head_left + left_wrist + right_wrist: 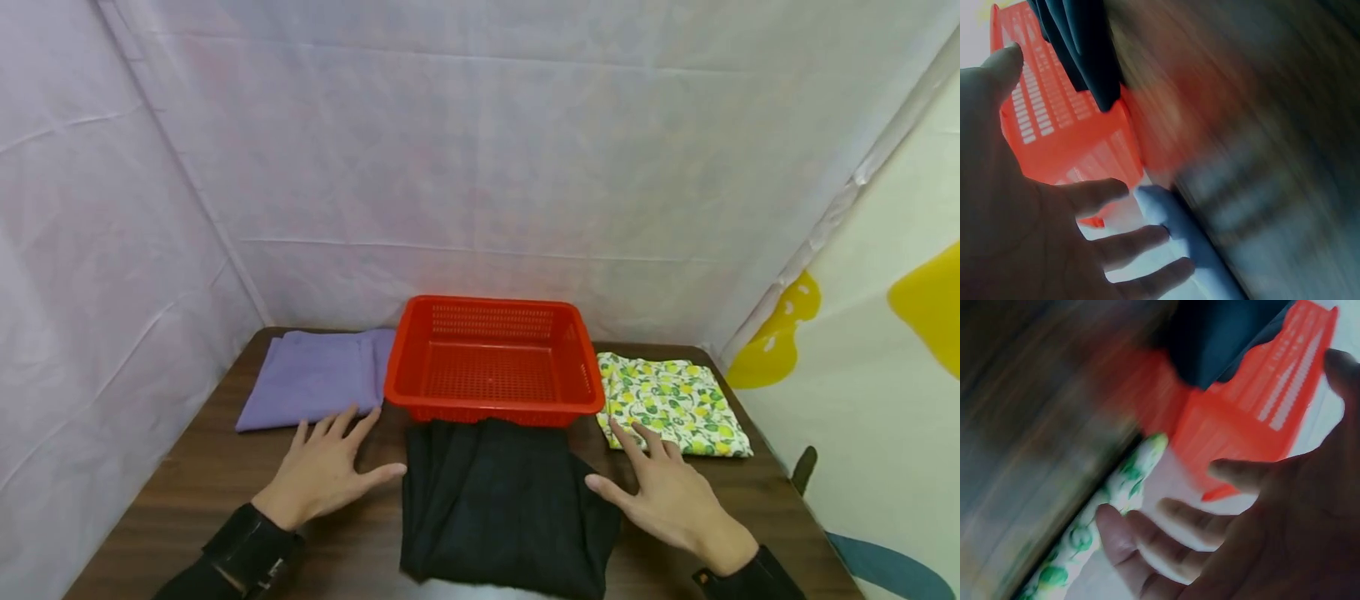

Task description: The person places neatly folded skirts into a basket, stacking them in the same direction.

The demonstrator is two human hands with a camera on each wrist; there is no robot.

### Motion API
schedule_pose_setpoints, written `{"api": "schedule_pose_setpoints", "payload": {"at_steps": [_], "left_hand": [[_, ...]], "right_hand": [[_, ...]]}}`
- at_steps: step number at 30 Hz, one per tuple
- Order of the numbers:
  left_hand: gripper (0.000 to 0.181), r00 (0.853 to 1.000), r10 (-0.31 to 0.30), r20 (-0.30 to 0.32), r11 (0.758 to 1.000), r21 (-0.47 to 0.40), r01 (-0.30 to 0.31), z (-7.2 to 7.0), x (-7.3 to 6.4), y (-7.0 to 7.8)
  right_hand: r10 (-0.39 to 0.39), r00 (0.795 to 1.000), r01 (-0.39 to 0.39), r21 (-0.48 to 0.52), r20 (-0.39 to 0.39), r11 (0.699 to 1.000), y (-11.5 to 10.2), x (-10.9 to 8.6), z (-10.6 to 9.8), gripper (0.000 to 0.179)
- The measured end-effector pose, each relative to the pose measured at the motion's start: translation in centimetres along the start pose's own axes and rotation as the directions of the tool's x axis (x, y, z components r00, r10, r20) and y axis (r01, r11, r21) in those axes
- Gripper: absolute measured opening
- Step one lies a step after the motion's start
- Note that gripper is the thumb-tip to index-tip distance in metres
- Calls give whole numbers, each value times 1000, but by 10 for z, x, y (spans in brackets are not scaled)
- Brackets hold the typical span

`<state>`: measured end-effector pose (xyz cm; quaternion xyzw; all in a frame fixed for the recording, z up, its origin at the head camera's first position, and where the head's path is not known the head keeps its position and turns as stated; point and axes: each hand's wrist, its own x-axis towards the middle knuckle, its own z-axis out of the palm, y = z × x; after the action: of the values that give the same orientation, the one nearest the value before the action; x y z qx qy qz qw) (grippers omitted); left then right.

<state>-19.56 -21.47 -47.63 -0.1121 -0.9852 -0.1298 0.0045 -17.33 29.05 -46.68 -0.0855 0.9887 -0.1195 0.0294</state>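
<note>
A folded black cloth [502,508] lies at the front middle, its far edge against the near side of a red plastic basket [487,408]. On its left my left hand [322,471] is spread with straight fingers, holding nothing, thumb tip close by the cloth. To the right, my right hand [667,500] is likewise spread and holds nothing, its thumb near the cloth's right edge. Beyond the left fingertips lies a folded purple cloth [315,379]. A folded cloth with a lemon print [675,408] lies beyond the right fingertips. Both wrist views show spread fingers with nothing gripped.
The dark wooden table [202,475] carries everything. White fabric walls [465,167] rise behind and at the left. Along the right hangs a pale sheet with yellow shapes [772,342]. A small dark knob-like thing [804,469] shows beside the table's right edge.
</note>
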Motion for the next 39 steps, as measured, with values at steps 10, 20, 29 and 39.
{"api": "schedule_pose_setpoints", "payload": {"at_steps": [10,20,29,39], "left_hand": [[115,1000,-1,31,1000,-11,1,3,-11,26],[120,991,29,133,990,-143,-9,3,-18,59],[124,985,64,163,953,-303,-12,11,-15,82],[122,986,48,157,931,-365,13,17,-10,97]], "right_hand": [[126,986,-134,72,113,988,-28,-14,5,111],[250,947,-272,92,202,958,-54,-25,8,117],[155,967,-200,222,203,954,-76,-13,22,115],[56,982,-111,314,181,943,-95,6,28,117]]}}
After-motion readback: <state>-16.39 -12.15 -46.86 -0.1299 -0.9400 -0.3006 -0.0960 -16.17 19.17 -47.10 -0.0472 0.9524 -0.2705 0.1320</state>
